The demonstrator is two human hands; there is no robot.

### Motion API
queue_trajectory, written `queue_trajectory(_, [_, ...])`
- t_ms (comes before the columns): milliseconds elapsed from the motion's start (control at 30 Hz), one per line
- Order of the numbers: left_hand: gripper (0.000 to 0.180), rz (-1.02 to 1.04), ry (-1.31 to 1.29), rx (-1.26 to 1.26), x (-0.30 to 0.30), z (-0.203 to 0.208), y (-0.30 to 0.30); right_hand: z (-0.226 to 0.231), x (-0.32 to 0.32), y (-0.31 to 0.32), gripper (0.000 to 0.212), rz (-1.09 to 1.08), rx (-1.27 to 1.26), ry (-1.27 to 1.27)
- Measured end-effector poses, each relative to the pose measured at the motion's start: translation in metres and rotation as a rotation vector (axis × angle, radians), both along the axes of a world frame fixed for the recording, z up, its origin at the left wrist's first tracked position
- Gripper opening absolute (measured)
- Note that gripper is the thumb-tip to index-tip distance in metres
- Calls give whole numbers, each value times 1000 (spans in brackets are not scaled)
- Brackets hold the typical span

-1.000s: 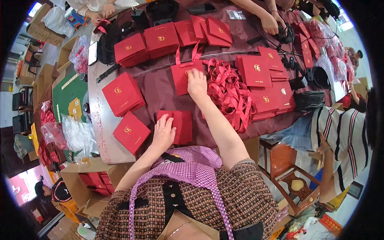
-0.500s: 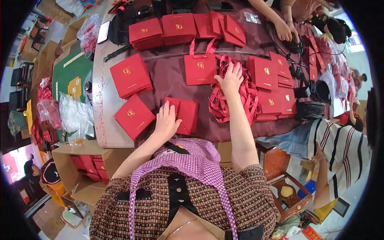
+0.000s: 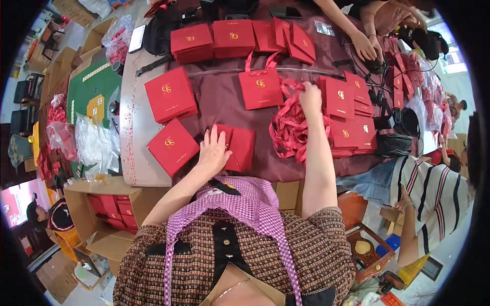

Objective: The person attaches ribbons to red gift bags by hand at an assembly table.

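My left hand (image 3: 213, 153) lies flat with spread fingers on a red paper bag (image 3: 240, 150) near the table's front edge. My right hand (image 3: 310, 101) is closed on red ribbon at the far right side of a loose ribbon heap (image 3: 291, 130). Its fingertips are partly hidden behind the hand. Just left of that heap lies a red gift bag (image 3: 260, 89) with a gold emblem and ribbon handles stretched toward the far side. Beside my left hand, a flat red bag (image 3: 172, 145) lies turned at an angle.
Stacks of red bags stand at the back (image 3: 232, 38), left (image 3: 171, 97) and right (image 3: 339, 97). A phone (image 3: 137, 38) lies at the table's left edge. Another person's hands (image 3: 370, 48) work at the far right. An open carton (image 3: 97, 204) holding red bags is below left.
My right hand has moved from lying spread on the ribbon heap to its far right side, and its fingers have closed on ribbon. My left hand stays on the bag.
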State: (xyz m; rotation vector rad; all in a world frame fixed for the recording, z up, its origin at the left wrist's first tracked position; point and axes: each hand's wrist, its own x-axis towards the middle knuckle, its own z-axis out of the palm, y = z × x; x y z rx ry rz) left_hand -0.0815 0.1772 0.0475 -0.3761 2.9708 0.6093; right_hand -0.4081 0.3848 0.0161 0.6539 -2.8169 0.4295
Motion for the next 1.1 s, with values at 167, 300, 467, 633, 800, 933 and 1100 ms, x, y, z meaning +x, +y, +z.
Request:
queue_trajectory(167, [64,87,56,119,-3,-8,-10,95,64,15,30,349,-182,21])
queue_trajectory(300, [63,104,25,145,-3,-14,-15,93,143,15,33,565,-91,-29])
queue_trajectory(467, [61,131,7,162,-6,-8,-17,34,217,25,40,682,277,-188])
queue_trajectory(633, [50,165,-10,125,-10,-1,-16,46,209,8,23,509,-17,-402])
queue_trajectory(800, [50,182,-42,118,-11,-10,-15,30,169,-7,15,250,-247,-237])
queue_trajectory(933, [47,223,48,157,-10,-14,-17,36,162,-14,17,248,-275,-246])
queue_trajectory(1100, [38,254,223,215,-7,-19,-21,62,179,-7,16,497,-262,-455])
